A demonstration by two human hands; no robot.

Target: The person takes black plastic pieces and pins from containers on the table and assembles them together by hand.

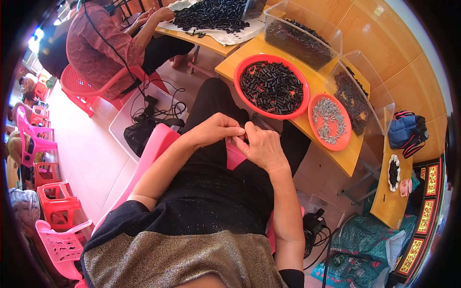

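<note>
My left hand (217, 130) and my right hand (264, 148) meet above my lap, fingertips pinched together. Whatever lies between the fingertips is too small and hidden to make out. Just beyond them, on a yellow wooden table (231, 65), stands a round red basin (237, 90) of small black cylindrical pieces (273, 89). To its right, a smaller orange-red tray (328, 142) holds small silver-grey pieces (328, 117). Neither hand touches the table.
Two clear plastic boxes (300, 41) (372, 103) with dark pieces stand along the tiled wall. At far left, another person (98, 45) sits by a table piled with black pieces (211, 15). Cables (158, 103) lie in a floor bin; pink chairs (62, 245) line the left.
</note>
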